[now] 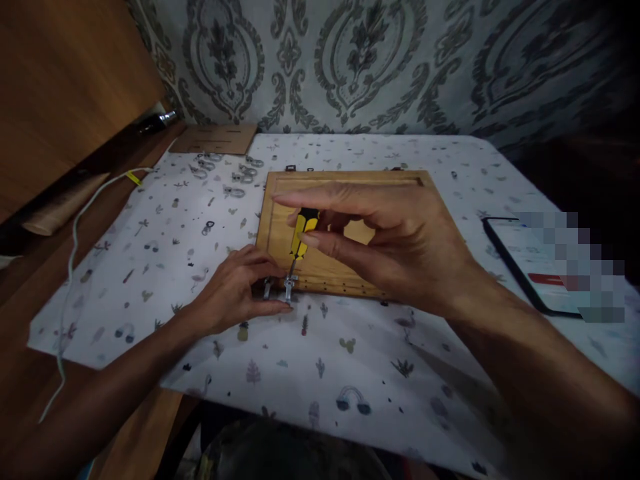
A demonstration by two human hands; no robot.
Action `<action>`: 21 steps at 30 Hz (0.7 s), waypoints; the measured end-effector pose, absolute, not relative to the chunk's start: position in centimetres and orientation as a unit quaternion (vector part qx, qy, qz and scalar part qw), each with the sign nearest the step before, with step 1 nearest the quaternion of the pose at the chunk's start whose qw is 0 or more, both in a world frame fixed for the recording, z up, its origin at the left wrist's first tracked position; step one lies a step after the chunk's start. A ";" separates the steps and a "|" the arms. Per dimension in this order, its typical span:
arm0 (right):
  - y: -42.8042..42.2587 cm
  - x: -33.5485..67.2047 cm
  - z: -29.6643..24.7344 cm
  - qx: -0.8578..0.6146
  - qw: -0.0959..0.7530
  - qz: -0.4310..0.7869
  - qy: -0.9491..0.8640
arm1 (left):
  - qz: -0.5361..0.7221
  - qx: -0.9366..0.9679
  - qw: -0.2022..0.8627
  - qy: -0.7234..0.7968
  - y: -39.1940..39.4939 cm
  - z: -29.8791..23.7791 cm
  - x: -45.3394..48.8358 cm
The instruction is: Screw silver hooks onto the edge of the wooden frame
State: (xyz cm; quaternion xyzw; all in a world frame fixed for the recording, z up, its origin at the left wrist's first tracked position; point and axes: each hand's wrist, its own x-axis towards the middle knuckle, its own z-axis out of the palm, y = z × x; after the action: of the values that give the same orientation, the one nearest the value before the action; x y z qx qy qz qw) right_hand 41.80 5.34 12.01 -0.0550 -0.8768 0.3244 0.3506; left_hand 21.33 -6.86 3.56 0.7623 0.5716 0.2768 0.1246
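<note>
Right hand (400, 247) grasps screwdriver (299, 247), tip at metal clip (289, 288); left hand (233, 287) pinches clip, near-left corner of wooden board (274, 233). I judge screw-turning; next turn needs steady clip.

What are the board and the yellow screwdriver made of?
Board: probably wood, perhaps varnished; it's honey-brown, with a grooved border. Yellow screwdriver: the handle looks like smooth plastic, going by its bright yellow and black colouring; the thin grey shaft is likely metal, though it's too small to be sure.
</note>
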 end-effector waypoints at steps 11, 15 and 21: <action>5.8 40.8 13.4 -0.027 0.254 0.347 -0.903 | 0.271 0.768 0.111 0.570 -6.8 3.4 21.1; 6.2 40.0 13.8 0.007 0.236 0.361 -0.902 | 0.274 0.766 0.115 0.569 -6.8 3.5 21.2; 6.6 39.5 13.6 0.005 0.250 0.372 -0.894 | 0.256 0.759 0.131 0.585 -6.8 3.8 21.3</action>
State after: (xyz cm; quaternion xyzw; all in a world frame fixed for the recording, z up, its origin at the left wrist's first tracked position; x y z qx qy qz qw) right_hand 39.47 6.62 13.61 0.0053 -0.8938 0.3722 0.2500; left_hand 21.33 -6.78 3.81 0.7587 0.5846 0.2559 0.1312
